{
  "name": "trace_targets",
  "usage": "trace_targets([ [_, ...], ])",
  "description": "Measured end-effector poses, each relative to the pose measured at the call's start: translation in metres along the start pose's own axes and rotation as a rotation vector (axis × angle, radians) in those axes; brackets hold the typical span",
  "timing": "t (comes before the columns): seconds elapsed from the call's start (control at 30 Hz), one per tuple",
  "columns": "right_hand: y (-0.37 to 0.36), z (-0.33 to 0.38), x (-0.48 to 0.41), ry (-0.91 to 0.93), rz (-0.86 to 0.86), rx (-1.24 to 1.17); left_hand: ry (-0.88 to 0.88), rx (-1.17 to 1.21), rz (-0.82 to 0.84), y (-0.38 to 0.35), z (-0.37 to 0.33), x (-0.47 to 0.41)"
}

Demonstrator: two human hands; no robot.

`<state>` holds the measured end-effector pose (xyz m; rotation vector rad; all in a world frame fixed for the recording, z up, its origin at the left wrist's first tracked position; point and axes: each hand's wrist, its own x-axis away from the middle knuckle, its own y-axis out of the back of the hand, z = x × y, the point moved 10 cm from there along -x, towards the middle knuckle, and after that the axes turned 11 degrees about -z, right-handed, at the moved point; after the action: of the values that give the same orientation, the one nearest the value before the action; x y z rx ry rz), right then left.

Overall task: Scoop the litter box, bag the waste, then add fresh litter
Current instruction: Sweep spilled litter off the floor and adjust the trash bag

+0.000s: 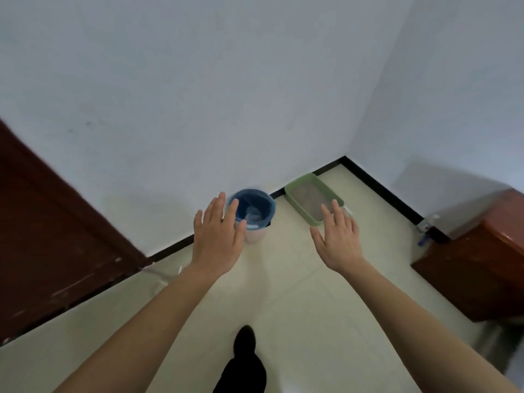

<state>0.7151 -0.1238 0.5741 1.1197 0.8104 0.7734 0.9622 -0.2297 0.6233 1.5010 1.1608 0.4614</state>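
Head view: my left hand (217, 236) and right hand (337, 239) hover spread, holding nothing, before the blue-lined bin (252, 214) and green litter box (313, 198) in the floor's (297, 293) corner.

head-worn view, facing down, toward room corner

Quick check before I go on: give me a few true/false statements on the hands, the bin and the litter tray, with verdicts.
1. The left hand and the right hand hold nothing. True.
2. The litter tray sits in the room's corner. True.
3. The litter tray is red. False: it is green.
4. The bin stands right of the litter tray. False: it stands left of it.
5. The bin has no liner. False: a blue liner covers its rim.
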Motion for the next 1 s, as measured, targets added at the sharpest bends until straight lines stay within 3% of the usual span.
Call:
trace_targets([
  [0.23,0.021,-0.052,-0.128,-0.079,-0.028,0.047,-0.125,0.059,0.076,-0.059,-0.045,-0.16],
  [0.5,-0.009,-0.149,-0.213,-0.159,-0.007,0.036,-0.17,0.108,0.157,-0.157,-0.13,-0.268],
  [0.87,-0.213,-0.269,-0.384,0.081,0.355,-0.046,0.17,-0.039,0.336,-0.394,-0.142,-0.325],
  [1.0,-0.307,-0.303,-0.401,0.033,0.464,-0.107,0.221,-0.048,0.445,-0.493,-0.132,-0.312],
])
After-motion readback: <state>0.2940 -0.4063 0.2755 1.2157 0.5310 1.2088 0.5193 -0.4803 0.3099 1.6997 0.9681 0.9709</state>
